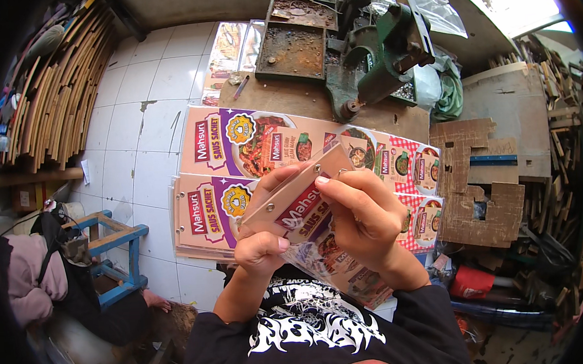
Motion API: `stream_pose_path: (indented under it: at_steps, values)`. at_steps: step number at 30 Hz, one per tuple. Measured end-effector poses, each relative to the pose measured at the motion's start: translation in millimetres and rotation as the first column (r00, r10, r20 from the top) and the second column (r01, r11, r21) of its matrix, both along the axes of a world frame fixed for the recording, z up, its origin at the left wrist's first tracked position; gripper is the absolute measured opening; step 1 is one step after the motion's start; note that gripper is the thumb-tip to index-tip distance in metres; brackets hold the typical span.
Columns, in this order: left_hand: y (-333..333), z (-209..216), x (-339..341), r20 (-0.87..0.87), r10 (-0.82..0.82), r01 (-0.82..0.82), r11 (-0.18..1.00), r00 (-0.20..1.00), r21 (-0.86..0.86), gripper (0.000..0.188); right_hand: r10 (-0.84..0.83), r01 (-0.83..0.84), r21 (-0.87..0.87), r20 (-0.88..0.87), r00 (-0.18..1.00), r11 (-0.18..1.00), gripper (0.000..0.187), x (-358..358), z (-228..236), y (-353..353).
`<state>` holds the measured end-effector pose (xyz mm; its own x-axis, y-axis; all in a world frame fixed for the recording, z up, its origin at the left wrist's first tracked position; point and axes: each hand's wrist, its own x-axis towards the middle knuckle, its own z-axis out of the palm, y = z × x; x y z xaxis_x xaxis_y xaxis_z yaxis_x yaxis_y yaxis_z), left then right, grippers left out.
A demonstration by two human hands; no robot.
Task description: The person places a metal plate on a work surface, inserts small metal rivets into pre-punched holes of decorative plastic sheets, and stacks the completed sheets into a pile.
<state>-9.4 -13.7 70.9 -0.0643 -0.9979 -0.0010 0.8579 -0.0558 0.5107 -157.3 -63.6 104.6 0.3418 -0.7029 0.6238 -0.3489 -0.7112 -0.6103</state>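
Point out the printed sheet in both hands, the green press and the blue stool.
Printed sheet [298, 214]: head view, on its front face.
Green press [384, 83]: head view, on its cylindrical part.
Blue stool [118, 241]: head view, on an upper rail.

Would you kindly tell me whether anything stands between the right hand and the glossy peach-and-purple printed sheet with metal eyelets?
Nothing visible does: the right hand already touches the glossy peach-and-purple printed sheet near its eyeleted edge, while the left hand holds its other end. Similar flat printed sheets lie behind it, not between.
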Motion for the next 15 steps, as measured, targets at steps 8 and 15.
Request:
stream_pose_path:
  at_steps: [8, 15]
  values:
    - [0.0, 1.8, -0.2, 0.053, 0.005, -0.007, 0.999, 0.999, 0.032, 0.093, -0.049, 0.05, 0.007, -0.038, 0.998, 0.999, 0.034, 4.7, 1.0, 3.2]
    - [1.5, 4.8, -2.4, -0.003, 0.029, -0.029, 0.997, 1.0, 0.068, 0.086, -0.02, 0.016, 0.081, 0.06, 0.998, 0.997, 0.032, 0.0, -3.0, 1.5]
